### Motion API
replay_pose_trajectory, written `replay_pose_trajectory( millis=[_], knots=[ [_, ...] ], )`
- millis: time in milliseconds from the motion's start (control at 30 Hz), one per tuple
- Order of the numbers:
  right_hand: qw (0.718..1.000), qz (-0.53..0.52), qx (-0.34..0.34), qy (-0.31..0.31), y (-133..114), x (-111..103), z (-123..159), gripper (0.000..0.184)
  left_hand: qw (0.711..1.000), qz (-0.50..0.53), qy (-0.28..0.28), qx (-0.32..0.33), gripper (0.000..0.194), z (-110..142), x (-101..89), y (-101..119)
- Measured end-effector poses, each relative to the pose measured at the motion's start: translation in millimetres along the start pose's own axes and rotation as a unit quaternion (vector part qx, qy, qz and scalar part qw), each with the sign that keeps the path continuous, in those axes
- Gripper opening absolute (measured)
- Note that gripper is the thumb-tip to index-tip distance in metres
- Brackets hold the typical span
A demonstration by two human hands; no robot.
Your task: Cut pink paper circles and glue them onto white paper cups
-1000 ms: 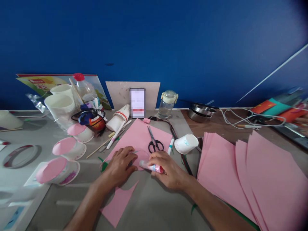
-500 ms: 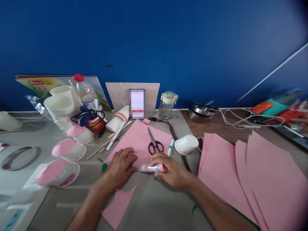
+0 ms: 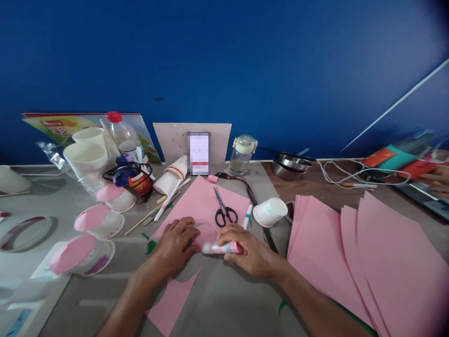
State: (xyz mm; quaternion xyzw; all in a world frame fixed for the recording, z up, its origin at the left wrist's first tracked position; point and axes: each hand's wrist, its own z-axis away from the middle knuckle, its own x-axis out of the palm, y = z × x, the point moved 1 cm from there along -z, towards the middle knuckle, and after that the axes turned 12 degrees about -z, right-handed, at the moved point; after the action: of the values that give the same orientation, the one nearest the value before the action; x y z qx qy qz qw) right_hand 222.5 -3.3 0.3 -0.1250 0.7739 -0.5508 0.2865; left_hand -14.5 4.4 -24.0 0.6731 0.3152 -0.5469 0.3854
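Observation:
My right hand is closed around a glue stick, which lies almost level with its clear end to the left and its pink end at my fingers. Under the clear end is a cut round piece of pink paper. My left hand rests on the left edge of that round piece, fingers spread and slightly bent, holding nothing. Behind both hands, black-handled scissors lie on a larger pink sheet. A pink paper offcut is near my left forearm.
Three pink-topped paper cups line the left side, with stacked white cups behind. A white cup lies tipped over on the right, beside pink sheets. At the back stand a phone and a jar. Another person's hand shows far right.
The glue stick, blurred earlier, now appears sharper and has shifted slightly left. My left hand stays on the round piece. The whole view has moved a little.

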Motion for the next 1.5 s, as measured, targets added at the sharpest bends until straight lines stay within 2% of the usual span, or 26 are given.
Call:
replay_pose_trajectory(
  millis=[67,133,300,400,600,800,933,1133,1267,1367,1433,1500],
  knots=[
    [0.999,-0.008,-0.013,0.052,1.0,-1.9,-0.5,0.03,1.0,-0.001,-0.001,0.003,0.026,0.0,0.3,0.0],
    [0.997,0.001,-0.024,0.077,3.8,-1.2,-1.3,0.03,1.0,-0.003,-0.002,0.003,0.026,0.0,0.1,0.1],
    [0.998,0.044,-0.03,0.014,4.7,5.8,-2.3,0.03,1.0,0.001,-0.002,0.01,0.027,0.4,-1.5,0.0],
    [0.999,0.025,-0.016,-0.012,0.9,5.2,-1.3,0.03,1.0,0.003,-0.01,0.015,0.028,1.0,-1.4,-0.7],
    [0.996,0.007,-0.025,0.083,5.7,0.3,0.0,0.031,1.0,0.004,-0.004,0.006,0.028,1.0,-2.1,-0.1],
    [0.998,0.049,-0.03,0.016,6.1,8.7,0.1,0.032,0.999,0.022,0.01,0.022,0.022,-0.5,-2.4,-1.6],
    [0.999,0.033,-0.02,-0.018,0.1,8.8,0.1,0.03,1.0,0.011,0.01,0.011,0.021,-0.8,0.3,-2.2],
    [0.997,0.022,-0.031,0.06,2.4,8.4,-0.1,0.027,1.0,0.015,0.005,-0.001,0.02,-0.7,1.9,-1.4],
    [0.998,0.049,-0.038,0.001,2.3,14.6,-0.3,0.028,1.0,0.018,0.004,0.002,0.02,-0.9,2.0,-2.3],
    [0.998,0.026,-0.025,-0.046,-1.4,16.4,0.3,0.028,1.0,0.022,0.011,0.004,0.022,-1.5,2.1,-3.0],
    [1.0,0.001,-0.023,-0.02,-1.9,14.4,0.6,0.027,1.0,0.025,0.015,0.004,0.021,-1.9,2.0,-3.3],
    [0.999,-0.015,-0.027,0.038,0.7,11.6,0.5,0.027,1.0,0.026,0.015,0.005,0.02,-2.0,2.0,-3.5]
  ],
)
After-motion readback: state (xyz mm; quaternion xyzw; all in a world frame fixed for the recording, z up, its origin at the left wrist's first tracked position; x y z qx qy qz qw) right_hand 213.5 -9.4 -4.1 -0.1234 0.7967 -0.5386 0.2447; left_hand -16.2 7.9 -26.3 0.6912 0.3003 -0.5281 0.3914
